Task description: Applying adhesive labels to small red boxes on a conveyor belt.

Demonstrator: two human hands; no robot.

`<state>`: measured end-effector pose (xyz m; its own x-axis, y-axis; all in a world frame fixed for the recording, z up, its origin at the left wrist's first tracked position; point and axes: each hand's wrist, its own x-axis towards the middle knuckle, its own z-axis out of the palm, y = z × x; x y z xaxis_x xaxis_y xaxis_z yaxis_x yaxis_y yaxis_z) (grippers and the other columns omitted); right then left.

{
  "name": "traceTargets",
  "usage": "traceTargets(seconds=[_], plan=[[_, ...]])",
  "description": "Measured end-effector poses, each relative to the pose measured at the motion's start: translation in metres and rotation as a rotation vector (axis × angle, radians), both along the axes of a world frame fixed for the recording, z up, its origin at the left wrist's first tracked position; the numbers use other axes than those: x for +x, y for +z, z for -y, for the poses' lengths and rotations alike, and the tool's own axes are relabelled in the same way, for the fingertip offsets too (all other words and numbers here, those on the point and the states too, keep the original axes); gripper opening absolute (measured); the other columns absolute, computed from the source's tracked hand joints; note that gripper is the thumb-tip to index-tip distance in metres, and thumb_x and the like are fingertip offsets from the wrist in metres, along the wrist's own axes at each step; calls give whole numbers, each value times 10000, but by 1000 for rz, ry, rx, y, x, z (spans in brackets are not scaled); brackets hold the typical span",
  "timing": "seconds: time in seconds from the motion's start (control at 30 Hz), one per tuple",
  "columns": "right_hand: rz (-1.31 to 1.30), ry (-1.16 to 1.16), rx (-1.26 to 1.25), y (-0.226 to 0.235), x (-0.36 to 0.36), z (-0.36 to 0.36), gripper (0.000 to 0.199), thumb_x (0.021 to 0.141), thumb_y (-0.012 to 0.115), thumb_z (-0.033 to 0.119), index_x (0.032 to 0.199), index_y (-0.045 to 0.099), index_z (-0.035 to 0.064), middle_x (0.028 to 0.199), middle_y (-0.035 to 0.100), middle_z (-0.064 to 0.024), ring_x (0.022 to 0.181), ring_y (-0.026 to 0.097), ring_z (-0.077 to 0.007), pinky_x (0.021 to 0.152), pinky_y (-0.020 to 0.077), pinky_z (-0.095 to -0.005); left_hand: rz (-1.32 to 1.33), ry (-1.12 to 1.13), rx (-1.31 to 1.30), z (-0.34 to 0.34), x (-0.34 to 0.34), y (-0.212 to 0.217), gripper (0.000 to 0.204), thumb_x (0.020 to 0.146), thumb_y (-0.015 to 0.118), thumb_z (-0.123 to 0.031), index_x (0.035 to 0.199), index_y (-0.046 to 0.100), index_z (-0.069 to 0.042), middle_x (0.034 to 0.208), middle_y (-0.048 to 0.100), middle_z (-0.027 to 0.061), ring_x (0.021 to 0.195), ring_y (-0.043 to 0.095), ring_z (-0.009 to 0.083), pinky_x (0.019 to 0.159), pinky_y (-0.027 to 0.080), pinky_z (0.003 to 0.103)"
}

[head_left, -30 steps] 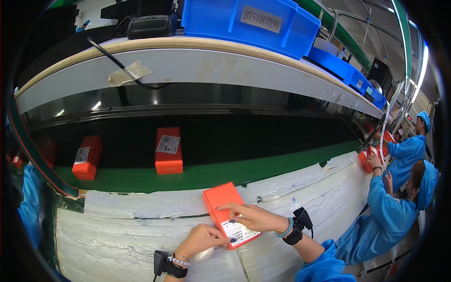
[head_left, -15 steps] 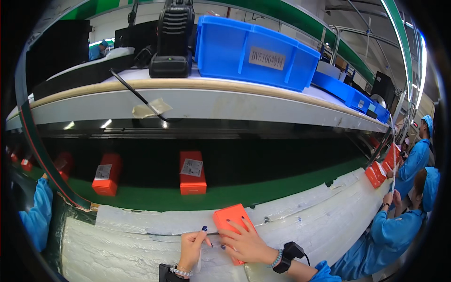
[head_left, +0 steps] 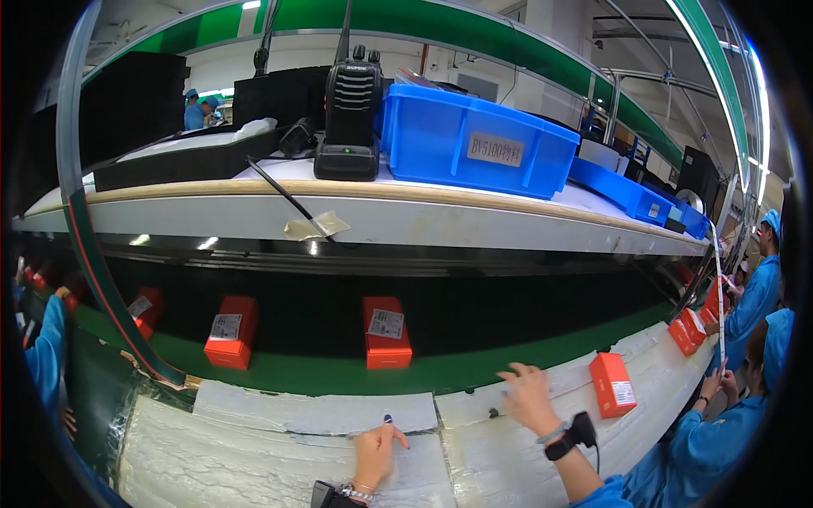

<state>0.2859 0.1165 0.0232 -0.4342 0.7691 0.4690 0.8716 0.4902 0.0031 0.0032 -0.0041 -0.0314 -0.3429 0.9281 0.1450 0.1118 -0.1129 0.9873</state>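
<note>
My left hand (head_left: pixel 374 457) is above the pale, film-covered bench near its front edge. Its fingers are curled, with thumb and forefinger close together; whatever may be between them cannot be made out. Farther right and forward, my right hand (head_left: pixel 529 402) reaches over the bench toward the belt, fingers spread and slightly blurred, holding nothing. To its right, apart from it, a red box (head_left: pixel 611 385) with a white label rests on the bench. Beyond my hands, a red labelled box (head_left: pixel 388 333) lies on the green conveyor belt (head_left: pixel 296 381).
More red boxes, including one box (head_left: pixel 231 333), line the belt to the left. Above it, a shelf (head_left: pixel 508 227) carries a black two-way radio (head_left: pixel 351 114) and a blue bin (head_left: pixel 478 140). Co-workers in blue sit at right; another person's sleeve (head_left: pixel 47 347) shows at left.
My right hand has left the red box it was on and moved right, opening. That spot is bare; a red box now stands farther right on the bench. The whole view has shifted.
</note>
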Motion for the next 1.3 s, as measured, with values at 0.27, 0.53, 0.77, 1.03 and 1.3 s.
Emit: traceTargets(seconds=[0.27,0.53,0.77,1.03,1.3], plan=[[75,87,-205,-4,-198,-51,862,752,622,558,1427,309,123,1394,366,-159,1166,439,-448,929,378,-611,-693,-54,209,-8,11,-17,410,946,469,-303,681,712,-105,637,632,123,670,598,292,659,483,424],[-78,-52,-113,-15,-203,-78,802,672,628,524,1306,475,57,1317,478,-160,955,576,-409,744,545,-428,-661,-176,45,0,15,-6,451,975,394,-345,679,678,-159,645,631,126,623,622,335,614,492,426],[-154,85,-182,10,-112,67,829,654,669,537,1297,483,49,1280,513,-198,917,569,-442,733,534,-473,-436,-78,37,-6,16,-2,334,974,405,-301,825,669,-160,676,639,135,630,627,347,609,502,434],[-124,193,-319,7,-58,163,687,768,678,333,1331,430,27,1368,415,-207,1230,393,-432,1028,289,-552,-133,-65,6,-8,12,-1,214,938,550,-175,914,646,15,755,691,111,668,671,162,600,499,269],[-280,661,-369,-2,-30,113,432,825,599,199,1227,532,56,1235,566,-148,875,623,-348,975,449,-436,188,-423,-128,13,8,14,163,924,593,-121,971,635,30,902,656,15,792,590,69,708,495,218]])
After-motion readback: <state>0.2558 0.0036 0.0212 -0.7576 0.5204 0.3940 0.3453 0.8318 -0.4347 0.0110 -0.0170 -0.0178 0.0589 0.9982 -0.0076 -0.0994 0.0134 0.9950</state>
